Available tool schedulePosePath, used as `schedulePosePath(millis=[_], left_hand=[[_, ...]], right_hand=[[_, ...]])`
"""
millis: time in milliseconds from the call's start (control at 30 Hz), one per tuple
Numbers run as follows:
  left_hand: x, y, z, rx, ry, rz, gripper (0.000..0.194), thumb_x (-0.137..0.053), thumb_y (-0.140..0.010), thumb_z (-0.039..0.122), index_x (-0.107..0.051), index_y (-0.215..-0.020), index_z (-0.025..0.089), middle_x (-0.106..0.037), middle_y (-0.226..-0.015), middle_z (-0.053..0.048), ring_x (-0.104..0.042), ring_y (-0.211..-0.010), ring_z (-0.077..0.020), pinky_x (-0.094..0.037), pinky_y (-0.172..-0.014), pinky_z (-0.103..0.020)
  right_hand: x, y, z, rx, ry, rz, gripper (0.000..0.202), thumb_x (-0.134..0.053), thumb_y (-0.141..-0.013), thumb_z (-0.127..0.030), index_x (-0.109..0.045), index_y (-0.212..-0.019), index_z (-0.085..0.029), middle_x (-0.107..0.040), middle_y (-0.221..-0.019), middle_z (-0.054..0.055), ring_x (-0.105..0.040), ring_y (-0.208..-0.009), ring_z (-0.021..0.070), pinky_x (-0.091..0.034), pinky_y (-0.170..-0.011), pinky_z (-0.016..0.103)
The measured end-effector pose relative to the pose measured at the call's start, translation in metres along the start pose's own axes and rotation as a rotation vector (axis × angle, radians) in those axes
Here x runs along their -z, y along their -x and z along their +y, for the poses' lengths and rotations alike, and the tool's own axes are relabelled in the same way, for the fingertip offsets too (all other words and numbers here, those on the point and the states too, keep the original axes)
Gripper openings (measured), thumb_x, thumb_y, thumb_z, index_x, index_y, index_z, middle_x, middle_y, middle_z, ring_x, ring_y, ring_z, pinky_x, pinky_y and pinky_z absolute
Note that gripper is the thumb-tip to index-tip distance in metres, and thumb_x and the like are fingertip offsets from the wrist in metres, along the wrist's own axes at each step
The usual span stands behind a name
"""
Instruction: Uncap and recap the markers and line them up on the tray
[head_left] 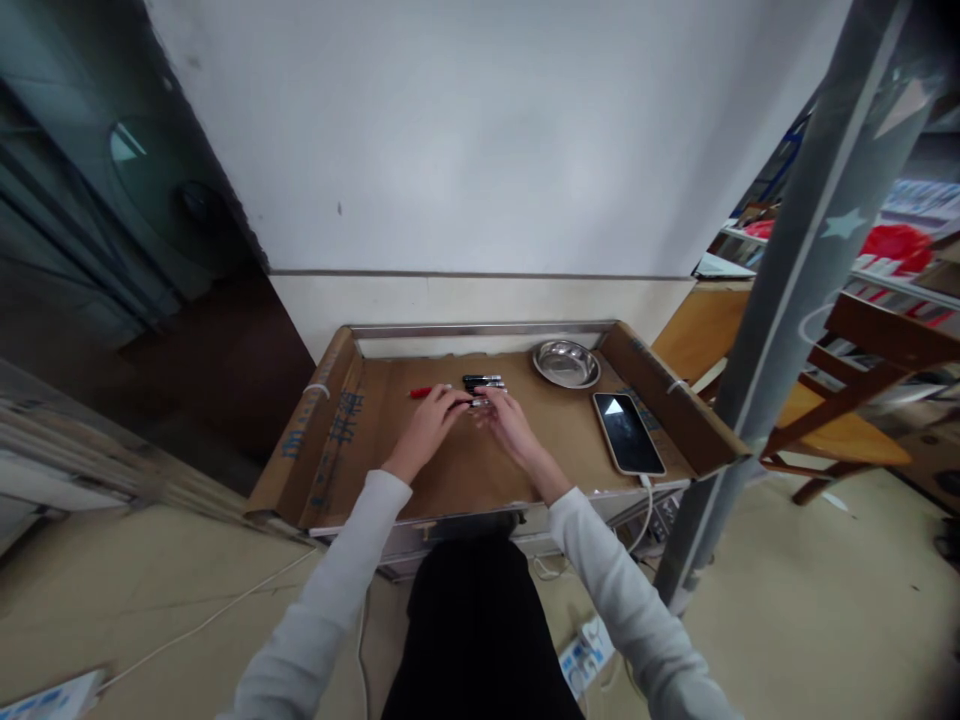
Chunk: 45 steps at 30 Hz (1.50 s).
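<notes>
My left hand [430, 428] and my right hand [512, 427] meet over the middle of the cardboard-lined table. Between their fingertips is a slim black marker [479, 402], held lengthwise with one end in each hand; the fingers partly cover it. Just beyond lie more black markers [481, 380], close together. A red marker [421, 392] rests to the left, near my left fingers, and part of it is hidden behind them.
A shiny metal bowl [567, 364] stands at the back right of the cardboard [390, 470]. Nearer me lies a phone [628, 433] with a white cable [646, 515]. Raised cardboard flaps edge both sides. A grey post [772, 330] and wooden chair [847, 420] are at right.
</notes>
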<state>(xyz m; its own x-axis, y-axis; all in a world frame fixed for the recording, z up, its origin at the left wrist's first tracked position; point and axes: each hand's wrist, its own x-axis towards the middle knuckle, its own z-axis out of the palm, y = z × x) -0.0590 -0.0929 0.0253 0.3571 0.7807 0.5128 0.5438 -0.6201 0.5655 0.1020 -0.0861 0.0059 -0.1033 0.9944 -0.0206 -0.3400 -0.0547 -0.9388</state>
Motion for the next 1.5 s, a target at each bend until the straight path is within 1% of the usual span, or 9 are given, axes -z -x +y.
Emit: schedulePosePath(millis=[167, 300, 533, 800, 1000, 1167, 1333, 1400, 1500], left_hand=[[-0.01, -0.024, 0.025, 0.017, 0.154, 0.224, 0.029, -0.055, -0.083, 0.029, -0.053, -0.111, 0.022, -0.056, -0.107, -0.006, -0.057, -0.096, -0.0169, -0.047, -0.085, -0.031], [-0.018, -0.033, 0.026, 0.041, 0.253, 0.176, 0.021, -0.055, -0.083, 0.027, -0.06, -0.102, 0.02, -0.063, -0.102, -0.005, -0.06, -0.089, -0.0158, -0.048, -0.084, -0.031], [-0.01, -0.027, 0.013, 0.155, 0.311, 0.293, 0.019, -0.058, -0.081, 0.031, -0.065, -0.094, 0.019, -0.068, -0.098, -0.005, -0.063, -0.087, -0.0163, -0.05, -0.08, -0.03], [-0.014, -0.021, 0.008, 0.167, 0.376, 0.185, 0.023, -0.059, -0.079, 0.032, -0.063, -0.097, 0.019, -0.066, -0.101, -0.006, -0.063, -0.086, -0.0163, -0.05, -0.08, -0.032], [0.0, -0.019, -0.005, 0.271, 0.51, 0.327, 0.029, -0.06, -0.077, 0.037, -0.061, -0.099, 0.017, -0.065, -0.097, -0.006, -0.062, -0.086, -0.0153, -0.049, -0.081, -0.03], [0.009, 0.002, -0.028, 0.35, 0.609, 0.173, 0.03, -0.062, -0.075, 0.04, -0.06, -0.092, 0.015, -0.064, -0.096, -0.006, -0.062, -0.079, -0.0147, -0.05, -0.078, -0.032], [-0.003, 0.016, -0.035, 0.21, 0.382, -0.239, 0.021, -0.06, -0.078, 0.036, -0.062, -0.087, 0.017, -0.065, -0.088, -0.003, -0.06, -0.079, -0.0158, -0.048, -0.077, -0.031], [-0.01, 0.013, -0.033, 0.08, 0.211, -0.282, 0.016, -0.057, -0.081, 0.033, -0.062, -0.088, 0.02, -0.064, -0.09, -0.002, -0.058, -0.086, -0.0171, -0.045, -0.082, -0.033], [-0.021, -0.001, -0.033, -0.063, 0.006, -0.223, 0.012, -0.053, -0.084, 0.028, -0.06, -0.09, 0.022, -0.062, -0.094, -0.002, -0.054, -0.095, -0.0187, -0.04, -0.09, -0.036]], right_hand=[[-0.001, -0.003, -0.008, -0.269, -0.401, -0.066, 0.015, -0.047, -0.084, -0.015, -0.062, -0.083, -0.017, -0.065, -0.071, 0.001, -0.059, -0.063, 0.0096, -0.051, -0.063, 0.021], [0.003, 0.0, -0.007, -0.329, -0.52, -0.058, 0.021, -0.042, -0.087, -0.014, -0.062, -0.083, -0.018, -0.063, -0.067, 0.0, -0.059, -0.063, 0.0095, -0.053, -0.065, 0.02], [0.015, 0.003, -0.013, -0.36, -0.544, -0.116, 0.025, -0.037, -0.089, -0.013, -0.062, -0.093, -0.012, -0.068, -0.091, 0.005, -0.064, -0.082, 0.0085, -0.054, -0.073, 0.016], [0.012, 0.0, -0.011, -0.337, -0.538, -0.133, 0.022, -0.042, -0.087, -0.009, -0.064, -0.088, -0.012, -0.069, -0.085, 0.004, -0.065, -0.082, 0.0081, -0.054, -0.077, 0.015], [0.026, 0.002, -0.013, -0.336, -0.496, -0.205, 0.024, -0.043, -0.087, -0.01, -0.062, -0.101, -0.011, -0.067, -0.102, 0.005, -0.063, -0.093, 0.008, -0.053, -0.082, 0.015], [0.05, 0.003, -0.01, -0.251, -0.407, -0.108, 0.02, -0.053, -0.081, -0.01, -0.065, -0.097, -0.012, -0.066, -0.106, 0.005, -0.06, -0.102, 0.0084, -0.049, -0.089, 0.013], [0.065, 0.006, -0.007, -0.039, -0.101, -0.082, 0.028, -0.065, -0.073, -0.016, -0.066, -0.101, -0.017, -0.067, -0.106, 0.004, -0.06, -0.102, 0.0134, -0.045, -0.098, 0.027], [0.066, 0.006, -0.005, 0.074, 0.086, -0.046, 0.029, -0.066, -0.073, -0.023, -0.066, -0.102, -0.018, -0.068, -0.103, 0.004, -0.062, -0.096, 0.0153, -0.046, -0.096, 0.033], [0.064, 0.006, -0.004, 0.266, 0.414, -0.042, 0.022, -0.062, -0.077, -0.027, -0.068, -0.098, -0.022, -0.068, -0.101, 0.003, -0.061, -0.093, 0.0168, -0.047, -0.09, 0.036]])
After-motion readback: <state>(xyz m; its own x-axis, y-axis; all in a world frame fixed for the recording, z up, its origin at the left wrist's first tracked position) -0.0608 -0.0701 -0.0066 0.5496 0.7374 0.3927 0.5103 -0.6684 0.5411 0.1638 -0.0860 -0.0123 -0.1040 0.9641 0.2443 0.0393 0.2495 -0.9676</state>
